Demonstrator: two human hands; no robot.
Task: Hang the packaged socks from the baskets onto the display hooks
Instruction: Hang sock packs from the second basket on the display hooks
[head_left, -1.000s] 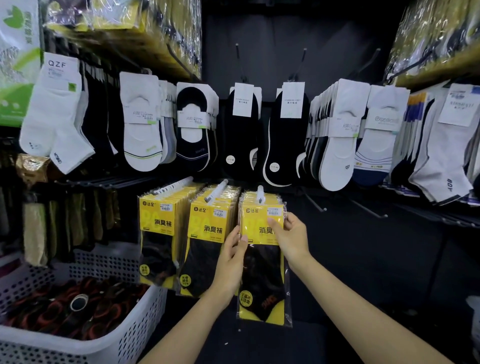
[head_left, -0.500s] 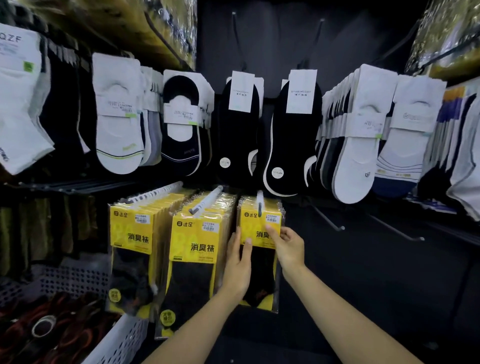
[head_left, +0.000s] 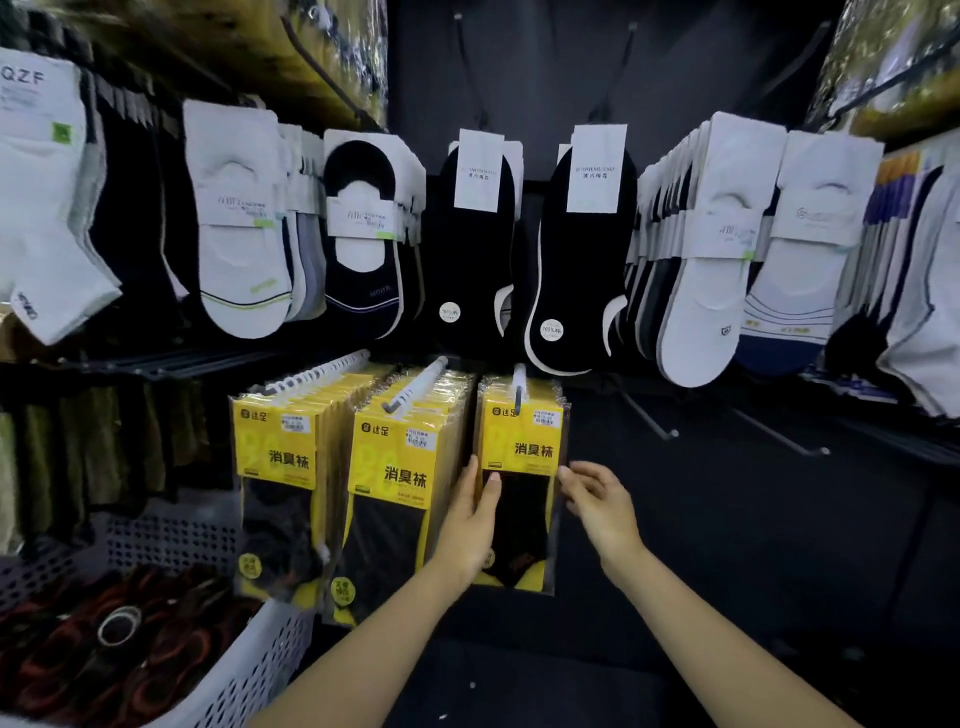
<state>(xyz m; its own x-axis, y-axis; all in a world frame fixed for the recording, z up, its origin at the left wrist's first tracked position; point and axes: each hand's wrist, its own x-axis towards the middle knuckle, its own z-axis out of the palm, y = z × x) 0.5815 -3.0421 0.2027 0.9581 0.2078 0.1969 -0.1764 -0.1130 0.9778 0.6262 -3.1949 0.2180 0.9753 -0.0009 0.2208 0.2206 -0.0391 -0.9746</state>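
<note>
Fingers (head_left: 471, 470) of left hand (head_left: 470, 525) pinch sock packet (head_left: 522, 447) edge; right hand (head_left: 602, 506) just beside.

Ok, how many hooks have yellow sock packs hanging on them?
3, side by side in the lower row: the left stack, the middle stack, and the thinner right stack, between the left hand and right hand. Packs behind each front one are mostly hidden.

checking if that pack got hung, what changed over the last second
The front yellow sock pack slid back along the right-hand hook and now hangs against the packs behind it. The right hand left its label and dropped to its right edge, fingers loose. The left hand still holds the left edge, thumb on front. The two neighbouring rows and the white basket stayed put.
</note>
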